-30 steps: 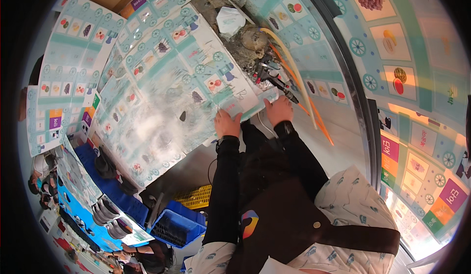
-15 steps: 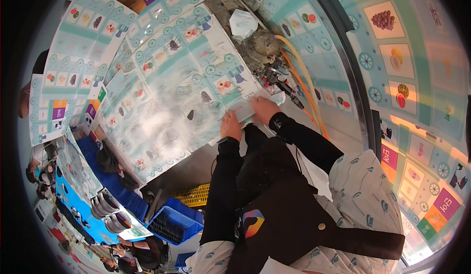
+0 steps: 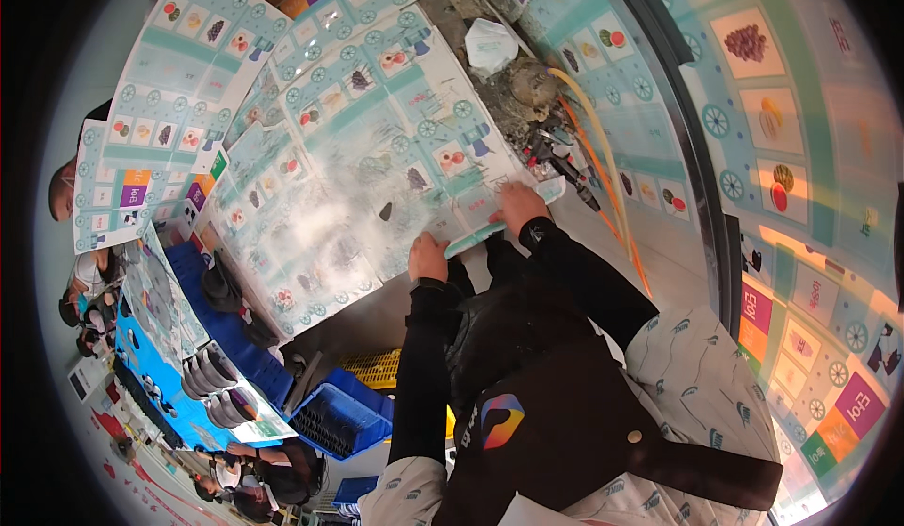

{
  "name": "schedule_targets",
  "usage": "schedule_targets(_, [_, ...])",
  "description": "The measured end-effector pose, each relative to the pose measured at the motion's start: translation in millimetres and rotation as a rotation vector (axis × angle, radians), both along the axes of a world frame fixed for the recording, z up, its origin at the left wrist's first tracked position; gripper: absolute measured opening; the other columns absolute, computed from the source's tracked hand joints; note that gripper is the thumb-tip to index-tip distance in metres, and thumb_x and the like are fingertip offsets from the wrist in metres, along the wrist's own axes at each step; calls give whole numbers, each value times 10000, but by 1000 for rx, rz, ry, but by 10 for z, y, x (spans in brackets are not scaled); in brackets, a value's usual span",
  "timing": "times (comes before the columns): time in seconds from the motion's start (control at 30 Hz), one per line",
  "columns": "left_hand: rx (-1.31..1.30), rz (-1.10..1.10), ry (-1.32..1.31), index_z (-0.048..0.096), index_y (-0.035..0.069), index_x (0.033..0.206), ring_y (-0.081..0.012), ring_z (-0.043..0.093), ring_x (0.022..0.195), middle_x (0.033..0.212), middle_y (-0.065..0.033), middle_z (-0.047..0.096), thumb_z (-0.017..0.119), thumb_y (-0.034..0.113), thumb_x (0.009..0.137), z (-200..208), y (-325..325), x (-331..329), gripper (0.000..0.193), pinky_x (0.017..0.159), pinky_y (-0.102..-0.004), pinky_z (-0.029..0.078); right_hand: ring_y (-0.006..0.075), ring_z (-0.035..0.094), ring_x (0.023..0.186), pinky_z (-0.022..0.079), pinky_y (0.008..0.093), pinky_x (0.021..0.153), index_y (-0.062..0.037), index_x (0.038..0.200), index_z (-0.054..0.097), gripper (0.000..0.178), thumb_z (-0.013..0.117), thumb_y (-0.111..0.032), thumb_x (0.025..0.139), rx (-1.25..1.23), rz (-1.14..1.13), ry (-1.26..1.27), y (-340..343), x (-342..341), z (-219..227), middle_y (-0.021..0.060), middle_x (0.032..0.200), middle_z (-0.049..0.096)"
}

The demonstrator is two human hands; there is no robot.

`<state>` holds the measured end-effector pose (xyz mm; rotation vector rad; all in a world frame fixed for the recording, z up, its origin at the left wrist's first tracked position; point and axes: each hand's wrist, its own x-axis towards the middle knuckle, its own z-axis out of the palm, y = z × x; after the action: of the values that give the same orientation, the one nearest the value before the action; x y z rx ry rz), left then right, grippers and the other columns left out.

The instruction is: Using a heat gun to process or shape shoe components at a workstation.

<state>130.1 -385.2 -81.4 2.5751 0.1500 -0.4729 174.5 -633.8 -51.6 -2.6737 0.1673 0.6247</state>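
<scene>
A large printed sheet with fruit pictures and pale green bands covers the worktop in front of me, smudged with white and grey dust. Its near edge curls up a little between my hands. My left hand is closed over that edge, thumb on top. Farther right, my right hand grips the same edge close to the sheet's right corner; some of its fingers are hidden. One small dark flat piece lies on the sheet, ahead of my left hand.
A white face mask, a dirty lumpy object, a dark hand tool and an orange hose are at the right. Blue crates and a yellow basket stand lower left. Other people sit at the far left.
My hands have moved apart along the sheet's edge: the left one toward me and to the left, the right one slightly right. The view has shifted a little.
</scene>
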Motion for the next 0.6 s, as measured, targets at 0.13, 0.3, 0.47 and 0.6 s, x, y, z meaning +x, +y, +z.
schedule_targets(0.13, [-5,48,-117,603,23,838,-429,644,859,852,-209,659,765,333,843,-40,0,-109,350,752,-531,497,371,664,996,539,465,870,-22,962,678,483,902,-349,686,-7,-2,-71,30,-85,-51,187,1019,680])
schedule_targets(0.3, [-190,34,276,655,-6,797,-317,682,676,729,-165,697,647,400,962,769,307,-392,439,653,-426,538,402,663,987,527,511,864,15,1067,654,441,796,-308,801,121,-63,115,-476,-179,310,227,1027,687])
schedule_targets(0.47, [-499,196,414,670,-7,835,-144,644,543,680,-91,694,603,347,1001,1082,1112,-1107,397,531,-297,513,378,637,923,517,500,788,-39,1026,602,262,730,-184,850,-13,-204,-248,-946,-50,366,195,979,631])
schedule_targets(0.6, [-450,461,480,663,-19,879,-149,668,576,701,-90,698,624,283,997,925,1394,-1899,327,515,-290,529,389,610,958,518,507,830,-43,1099,578,280,687,-100,847,-96,-245,-349,-1020,53,416,181,1010,611])
